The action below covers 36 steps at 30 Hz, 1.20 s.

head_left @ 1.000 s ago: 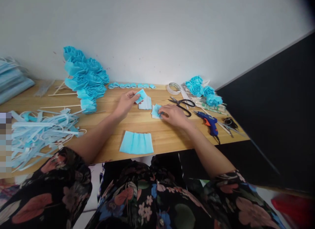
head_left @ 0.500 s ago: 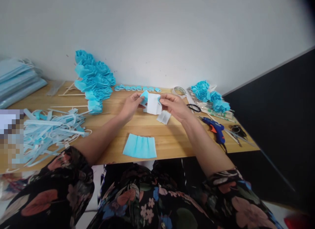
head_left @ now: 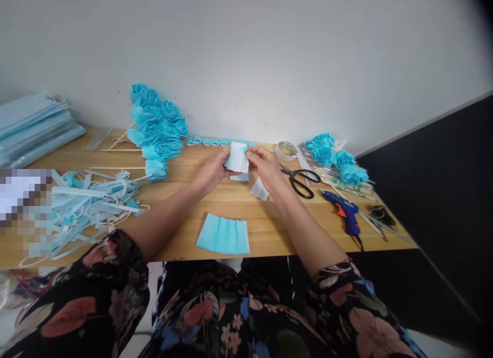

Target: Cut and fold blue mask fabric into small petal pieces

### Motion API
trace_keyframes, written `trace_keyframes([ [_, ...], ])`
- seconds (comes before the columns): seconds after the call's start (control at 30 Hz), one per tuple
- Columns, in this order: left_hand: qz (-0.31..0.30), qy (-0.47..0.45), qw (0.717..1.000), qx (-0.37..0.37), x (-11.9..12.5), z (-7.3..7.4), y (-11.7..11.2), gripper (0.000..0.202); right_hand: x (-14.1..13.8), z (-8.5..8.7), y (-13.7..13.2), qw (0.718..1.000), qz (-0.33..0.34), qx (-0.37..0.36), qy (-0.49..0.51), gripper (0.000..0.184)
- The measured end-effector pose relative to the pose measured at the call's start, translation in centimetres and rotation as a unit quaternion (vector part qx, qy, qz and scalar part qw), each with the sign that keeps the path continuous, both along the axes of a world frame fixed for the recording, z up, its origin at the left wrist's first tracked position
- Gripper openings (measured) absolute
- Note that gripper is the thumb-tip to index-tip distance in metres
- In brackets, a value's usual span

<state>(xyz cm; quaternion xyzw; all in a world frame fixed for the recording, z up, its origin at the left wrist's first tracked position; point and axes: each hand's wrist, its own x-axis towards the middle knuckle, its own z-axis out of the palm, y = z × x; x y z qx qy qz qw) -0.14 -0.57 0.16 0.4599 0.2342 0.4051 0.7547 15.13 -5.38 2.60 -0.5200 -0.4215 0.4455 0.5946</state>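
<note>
Between my two hands, above the wooden table, is a folded piece of blue-and-white mask fabric point(head_left: 238, 157), its white side facing me. My left hand point(head_left: 213, 170) pinches its left edge, and my right hand point(head_left: 265, 165) grips its right edge with thumb and fingers. Below it, small white fabric pieces point(head_left: 259, 189) lie on the table near my right hand. Closer to me a flat, pleated blue mask panel point(head_left: 224, 234) lies near the front edge. Black-handled scissors point(head_left: 301, 182) rest just right of my right hand.
Blue fabric roses point(head_left: 157, 124) on sticks stand at the back left, above a heap of cut mask strips point(head_left: 92, 209). Stacked masks point(head_left: 34, 127) lie far left. To the right are a blue glue gun point(head_left: 346, 214), a tape roll point(head_left: 285, 150) and more roses point(head_left: 327, 150). Small blue rolls point(head_left: 210, 142) line the wall.
My hands have come closer together, and the fabric between them is now narrower. My right hand no longer covers most of the scissors. The whole view has shifted slightly.
</note>
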Motion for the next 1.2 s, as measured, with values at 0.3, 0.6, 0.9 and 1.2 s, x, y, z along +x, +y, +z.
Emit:
trace_keyframes([
  [0.3, 0.062, 0.071, 0.995, 0.037, -0.2, -0.8, 0.3, 0.027, 0.4, -0.6, -0.4, 0.997, 0.08, 0.004, -0.023, 0.046],
  [0.6, 0.084, 0.117, 0.987, 0.074, 0.1, -1.0, 0.2, 0.023, 0.4, -1.8, -0.2, 0.989, 0.043, 0.027, -0.136, 0.029],
  [0.9, 0.031, 0.113, 0.992, 0.055, -0.3, -0.6, 0.4, 0.03, 1.0, -2.4, 0.0, 0.997, 0.019, 0.024, -0.065, 0.026],
  [1.2, 0.019, 0.096, 0.993, 0.064, -0.4, -0.6, 0.6, 0.03, 1.2, -1.7, -0.8, 0.998, 0.032, 0.016, -0.057, 0.02],
])
